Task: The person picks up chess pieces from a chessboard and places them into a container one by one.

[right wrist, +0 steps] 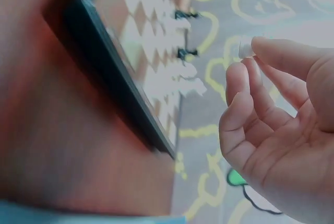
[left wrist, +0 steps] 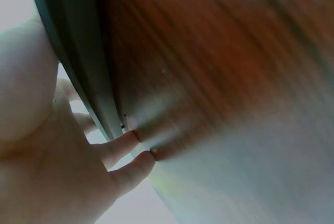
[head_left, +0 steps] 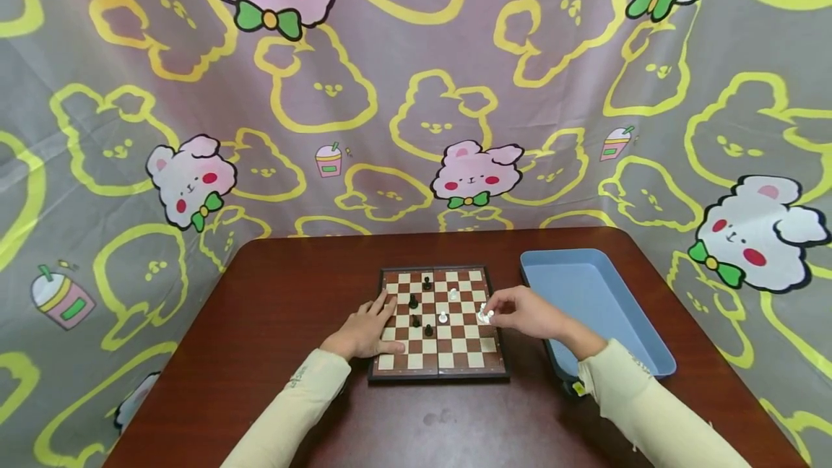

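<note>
A chessboard (head_left: 460,361) with brown and cream squares and a dark rim lies on the table. My left hand (head_left: 367,329) rests with spread fingers over its left edge; in the left wrist view, two fingertips (left wrist: 136,169) reach the tabletop beside the rim. Above the board's right side, my right hand (head_left: 529,311) pinches a small white chess piece (right wrist: 245,47) between thumb and fingertips, its shape mostly hidden. Several black chess pieces (head_left: 413,301) stand on the left half. White chess pieces (head_left: 443,317) stand right of the middle, some close under the right fingertips.
A blue tray (head_left: 578,257) stands right of the board, partly beneath my right forearm. The dark wooden table (head_left: 292,287) extends around both. Behind it hangs a grey curtain (head_left: 390,49) with cartoon animals.
</note>
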The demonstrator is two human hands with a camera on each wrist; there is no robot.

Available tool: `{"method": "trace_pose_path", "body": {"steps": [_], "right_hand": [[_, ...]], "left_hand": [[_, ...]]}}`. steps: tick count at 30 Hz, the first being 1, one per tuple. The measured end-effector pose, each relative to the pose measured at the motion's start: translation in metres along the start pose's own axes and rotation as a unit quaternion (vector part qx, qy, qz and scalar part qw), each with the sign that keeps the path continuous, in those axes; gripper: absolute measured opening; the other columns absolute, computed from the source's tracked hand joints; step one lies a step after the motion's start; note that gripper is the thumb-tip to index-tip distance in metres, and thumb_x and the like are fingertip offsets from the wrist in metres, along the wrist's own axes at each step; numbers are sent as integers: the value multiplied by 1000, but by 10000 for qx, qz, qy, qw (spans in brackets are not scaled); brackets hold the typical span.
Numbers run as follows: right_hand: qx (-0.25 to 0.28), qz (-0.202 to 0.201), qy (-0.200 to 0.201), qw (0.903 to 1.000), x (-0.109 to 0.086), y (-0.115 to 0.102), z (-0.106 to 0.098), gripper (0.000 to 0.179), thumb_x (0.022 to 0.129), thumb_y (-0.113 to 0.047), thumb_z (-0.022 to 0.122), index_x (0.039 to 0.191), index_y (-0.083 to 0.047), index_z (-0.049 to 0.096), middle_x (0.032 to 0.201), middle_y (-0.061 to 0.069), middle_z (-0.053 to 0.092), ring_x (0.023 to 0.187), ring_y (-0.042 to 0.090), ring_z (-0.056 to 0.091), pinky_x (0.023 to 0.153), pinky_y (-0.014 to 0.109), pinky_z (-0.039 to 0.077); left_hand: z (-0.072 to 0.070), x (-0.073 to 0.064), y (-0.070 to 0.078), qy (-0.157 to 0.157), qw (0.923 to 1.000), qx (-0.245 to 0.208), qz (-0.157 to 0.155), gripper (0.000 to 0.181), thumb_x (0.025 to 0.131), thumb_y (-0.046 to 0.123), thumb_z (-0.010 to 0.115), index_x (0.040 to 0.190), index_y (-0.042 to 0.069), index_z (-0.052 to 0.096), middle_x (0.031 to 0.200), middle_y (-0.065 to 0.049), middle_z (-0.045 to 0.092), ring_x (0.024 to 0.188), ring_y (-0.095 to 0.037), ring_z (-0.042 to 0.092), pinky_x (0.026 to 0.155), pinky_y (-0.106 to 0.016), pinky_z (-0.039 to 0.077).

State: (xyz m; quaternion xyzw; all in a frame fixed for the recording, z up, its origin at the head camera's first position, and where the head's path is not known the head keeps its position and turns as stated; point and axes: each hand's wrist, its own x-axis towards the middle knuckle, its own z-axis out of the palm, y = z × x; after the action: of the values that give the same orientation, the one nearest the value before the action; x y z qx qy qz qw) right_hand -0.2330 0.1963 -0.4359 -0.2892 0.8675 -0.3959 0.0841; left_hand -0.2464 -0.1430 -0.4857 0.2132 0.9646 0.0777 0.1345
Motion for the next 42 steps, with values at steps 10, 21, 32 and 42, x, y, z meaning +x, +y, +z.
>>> {"method": "trace_pose_path", "body": {"steps": [10,21,32,42], "right_hand": [[177,643,33,9978,-1,14,-53,14,91,-15,65,102,-7,68,85,5,63,76,23,56,64,35,46],[226,1208,109,9924,-3,45,-92,23,94,-14,61,110,3,64,94,18,62,82,30,57,71,48,47],[90,1928,256,9809,-3,78,-93,21,93,-13,60,107,2,65,93,16,64,81,22,56,70,40,47],[195,2016,452,9782,-1,102,-89,18,87,-6,64,101,6,66,82,10,64,74,19,58,58,30,44]], "left_hand": [[2,1,-2,59,10000,38,58,101,80,66,57,153,11,15,157,-15,5,133,-46,25,98,-58,33],[3,1,-2,106,9999,-69,47,101,80,67,56,153,12,14,157,-14,4,134,-45,23,98,-59,31],[5,-1,-3,32,9999,-122,44,100,81,66,56,153,12,14,157,-14,5,134,-45,23,99,-60,30],[3,-2,-1,85,9999,-83,53,100,80,66,57,153,11,16,157,-15,7,133,-45,25,98,-60,32]]}}
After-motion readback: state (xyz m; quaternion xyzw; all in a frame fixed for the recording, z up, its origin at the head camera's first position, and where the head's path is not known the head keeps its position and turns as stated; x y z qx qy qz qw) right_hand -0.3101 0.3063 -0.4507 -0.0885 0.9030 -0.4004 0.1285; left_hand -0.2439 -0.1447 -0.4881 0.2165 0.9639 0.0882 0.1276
